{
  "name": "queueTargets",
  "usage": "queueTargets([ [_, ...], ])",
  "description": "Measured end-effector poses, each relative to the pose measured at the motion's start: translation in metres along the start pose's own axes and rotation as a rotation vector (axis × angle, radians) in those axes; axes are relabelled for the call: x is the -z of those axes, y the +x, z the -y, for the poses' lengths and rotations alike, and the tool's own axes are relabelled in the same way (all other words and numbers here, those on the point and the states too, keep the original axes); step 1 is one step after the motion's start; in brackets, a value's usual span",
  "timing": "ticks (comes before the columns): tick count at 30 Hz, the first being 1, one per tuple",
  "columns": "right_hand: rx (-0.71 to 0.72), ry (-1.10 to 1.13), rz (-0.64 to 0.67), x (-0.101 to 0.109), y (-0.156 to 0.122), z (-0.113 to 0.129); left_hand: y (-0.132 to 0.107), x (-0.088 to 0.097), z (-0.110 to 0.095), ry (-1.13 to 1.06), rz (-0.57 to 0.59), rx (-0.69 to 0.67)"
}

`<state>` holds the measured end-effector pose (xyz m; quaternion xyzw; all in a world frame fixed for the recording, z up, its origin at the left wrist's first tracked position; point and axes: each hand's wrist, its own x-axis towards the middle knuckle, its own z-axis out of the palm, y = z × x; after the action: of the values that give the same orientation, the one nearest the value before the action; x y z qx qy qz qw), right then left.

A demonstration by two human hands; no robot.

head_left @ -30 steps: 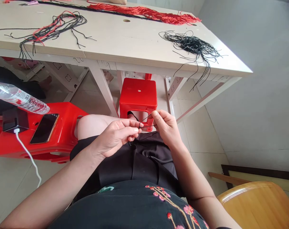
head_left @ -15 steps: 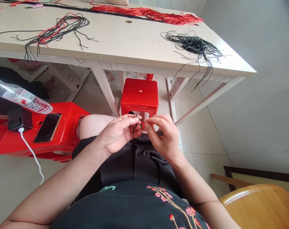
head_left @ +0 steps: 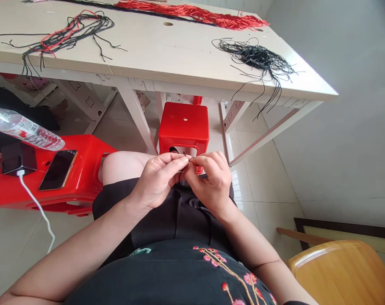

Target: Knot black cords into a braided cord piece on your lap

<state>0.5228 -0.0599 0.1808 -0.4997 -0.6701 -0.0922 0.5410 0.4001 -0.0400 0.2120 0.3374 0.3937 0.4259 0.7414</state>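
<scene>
The cord [head_left: 180, 174] is at the fingertips of both hands, on the near side of the stool [head_left: 179, 131] and in line with its front opening. The left hand [head_left: 157, 180] pinches it between thumb and forefinger; the right hand [head_left: 211, 180] pinches it too, fingertips just beside the left's, so neither is nearer. A short stretch lies crosswise between the two pinches, its long axis roughly along the stool's front edge. Another strand hangs below the left fingertips, pointing away from the stool, toward the lap [head_left: 160, 220]. Fingers cover where these parts meet, so I cannot tell whether a loop or knot is there. Beyond the stool, to its right, a black bundle [head_left: 256, 57] lies on the table [head_left: 179, 51].
</scene>
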Motion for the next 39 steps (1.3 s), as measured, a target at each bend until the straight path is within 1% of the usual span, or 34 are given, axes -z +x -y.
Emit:
queueTargets([
  [3,0.061,-0.058,-0.030,-0.002,0.001,0.001,0.000,-0.002,0.002,0.032,-0.009,-0.009],
  [5,0.098,-0.068,-0.021,-0.003,0.001,-0.001,0.001,-0.001,0.003,0.028,-0.013,0.008],
  [7,0.145,-0.085,-0.017,-0.003,0.000,-0.004,0.001,-0.001,0.003,0.003,-0.016,0.046],
  [9,0.233,-0.089,-0.024,-0.003,-0.002,-0.010,0.001,0.000,0.003,-0.028,-0.005,0.106],
  [12,0.404,-0.018,-0.010,-0.001,-0.006,-0.019,0.000,0.002,0.002,-0.067,0.015,0.206],
  [13,0.425,0.016,0.008,0.000,-0.007,-0.020,0.000,0.003,0.002,-0.073,0.022,0.226],
  [14,0.409,0.058,0.024,0.002,-0.008,-0.022,0.000,0.003,0.001,-0.072,0.030,0.233],
  [15,0.350,0.111,0.039,0.003,-0.009,-0.022,0.000,0.003,0.001,-0.063,0.038,0.229],
  [16,0.258,0.177,0.061,0.005,-0.009,-0.022,0.000,0.004,0.000,-0.048,0.045,0.217],
  [18,0.035,0.347,0.137,0.008,-0.009,-0.021,0.000,0.003,-0.001,-0.003,0.048,0.192],
  [21,-0.234,0.648,0.344,0.013,-0.006,-0.021,0.000,0.003,-0.003,0.066,0.069,0.178],
  [23,-0.370,0.836,0.496,0.016,-0.004,-0.021,0.000,0.004,-0.003,0.110,0.112,0.159],
  [25,-0.485,0.972,0.606,0.018,-0.001,-0.022,-0.001,0.005,-0.002,0.143,0.145,0.139],
  [27,-0.579,1.048,0.653,0.018,0.002,-0.023,-0.001,0.006,-0.001,0.165,0.148,0.132],
  [31,-0.784,1.143,0.705,0.016,0.005,-0.024,0.000,0.007,-0.003,0.200,0.133,0.116],
  [33,-0.845,1.143,0.765,0.015,0.006,-0.025,0.001,0.007,-0.004,0.229,0.141,0.107],
  [35,-0.847,1.085,0.816,0.016,0.007,-0.024,0.001,0.008,-0.006,0.259,0.137,0.097],
  [36,-0.834,1.054,0.818,0.016,0.008,-0.023,0.001,0.009,-0.006,0.269,0.124,0.093],
  [37,-0.824,1.025,0.797,0.016,0.008,-0.023,0.000,0.010,-0.006,0.272,0.105,0.087],
  [39,-0.828,1.000,0.701,0.015,0.009,-0.021,-0.001,0.012,-0.006,0.265,0.065,0.079],
])
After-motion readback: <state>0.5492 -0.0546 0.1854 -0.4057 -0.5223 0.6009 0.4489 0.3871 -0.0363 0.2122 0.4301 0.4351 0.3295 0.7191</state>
